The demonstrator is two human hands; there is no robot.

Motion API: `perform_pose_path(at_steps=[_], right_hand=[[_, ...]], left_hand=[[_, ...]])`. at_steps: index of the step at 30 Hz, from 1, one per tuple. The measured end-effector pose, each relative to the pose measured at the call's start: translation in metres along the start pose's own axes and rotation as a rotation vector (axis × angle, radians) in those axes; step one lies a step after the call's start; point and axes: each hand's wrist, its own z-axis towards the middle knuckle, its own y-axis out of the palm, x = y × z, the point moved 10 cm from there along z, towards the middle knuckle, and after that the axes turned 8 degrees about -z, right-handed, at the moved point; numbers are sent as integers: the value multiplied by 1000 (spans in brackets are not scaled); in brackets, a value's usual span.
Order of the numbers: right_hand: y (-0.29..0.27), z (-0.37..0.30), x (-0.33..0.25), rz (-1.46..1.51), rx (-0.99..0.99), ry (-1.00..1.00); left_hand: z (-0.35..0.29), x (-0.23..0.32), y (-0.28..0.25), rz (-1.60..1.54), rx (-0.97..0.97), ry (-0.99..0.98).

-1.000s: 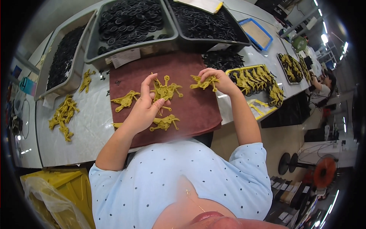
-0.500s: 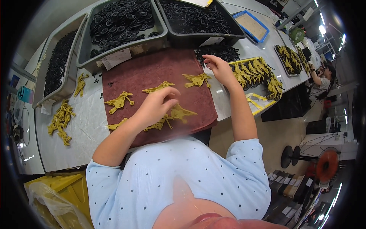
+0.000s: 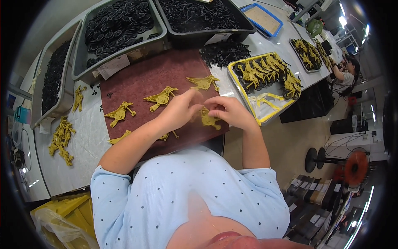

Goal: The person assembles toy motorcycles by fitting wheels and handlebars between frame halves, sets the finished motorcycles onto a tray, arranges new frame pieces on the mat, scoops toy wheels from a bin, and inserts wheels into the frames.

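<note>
My left hand is over the reddish-brown mat, its fingers closed on a yellow plastic part with thin arms. Facing it, my right hand has its thumb and fingers bent together at the same part. Whatever my right fingertips pinch is too small or hidden to make out. Several like parts lie spread on the mat, among them a yellow part beyond my left hand, another yellow part farther left and a third yellow part at the far right. My left forearm partly covers more of them.
Behind the mat stand a grey bin of black rings and a dark bin of small black pieces. Loose black pieces lie beside a yellow-rimmed tray of yellow-and-black assemblies. A heap of yellow parts lies left. Another person sits far right.
My right hand has come from the loose black pieces back to my left hand. The yellow part in my left hand is now between both hands. The view has shifted slightly.
</note>
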Motion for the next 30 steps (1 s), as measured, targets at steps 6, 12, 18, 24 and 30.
perform_pose_path(at_steps=[6,12,18,24,30], right_hand=[[-9,11,-7,-357,173,-252],[-52,28,22,-265,436,-39],[-84,42,68,-670,606,168],[-89,61,56,-669,617,109],[-91,138,29,-561,636,-106]], left_hand=[[-8,-11,10,81,5,55],[-24,7,6,608,-8,239],[-19,16,-40,687,126,250],[-1,16,-68,752,198,268],[44,16,-13,917,217,460]])
